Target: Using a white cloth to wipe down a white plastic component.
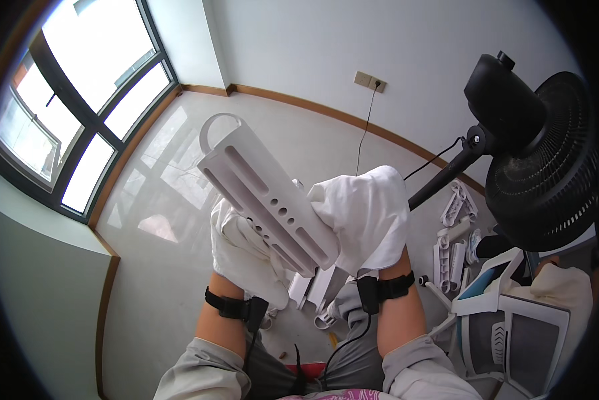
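In front of me I hold up a long white plastic part, tilted with its far end to the upper left. Slots and several round holes run along its face, and a curved loop stands out at the far end. White cloth covers both my hands, so the fingers are hidden. My left hand grips the part's left side near the lower end. On the opposite side, my right hand presses around it through the bunched cloth. Black straps with small boxes and cables circle both forearms.
At right stands a black fan, its cord running towards a wall socket. Several white plastic parts lie on the floor, with more white pieces below my hands. A mesh-backed chair and a person's sleeve are lower right. Windows line the left.
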Demonstrator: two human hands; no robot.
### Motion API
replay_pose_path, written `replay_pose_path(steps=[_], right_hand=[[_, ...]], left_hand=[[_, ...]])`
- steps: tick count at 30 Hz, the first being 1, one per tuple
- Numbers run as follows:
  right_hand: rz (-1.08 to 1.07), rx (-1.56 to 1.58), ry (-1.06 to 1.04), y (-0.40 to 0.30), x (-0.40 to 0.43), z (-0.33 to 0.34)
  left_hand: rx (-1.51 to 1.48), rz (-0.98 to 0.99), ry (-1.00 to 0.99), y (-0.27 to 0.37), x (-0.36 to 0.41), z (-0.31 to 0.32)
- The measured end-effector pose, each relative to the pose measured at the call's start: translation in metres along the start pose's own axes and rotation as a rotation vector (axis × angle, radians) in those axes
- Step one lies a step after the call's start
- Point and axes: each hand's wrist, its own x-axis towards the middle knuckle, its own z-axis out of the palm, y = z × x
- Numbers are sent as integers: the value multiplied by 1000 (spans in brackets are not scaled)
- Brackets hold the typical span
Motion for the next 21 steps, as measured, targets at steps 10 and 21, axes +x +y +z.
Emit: replay_pose_path(steps=[10,21], right_hand=[[-45,1277,519,41,1,98],[-198,1949,283,28,19,138]], left_hand=[[198,-35,-77,-7,3,15],[450,70,-100,16,3,34]])
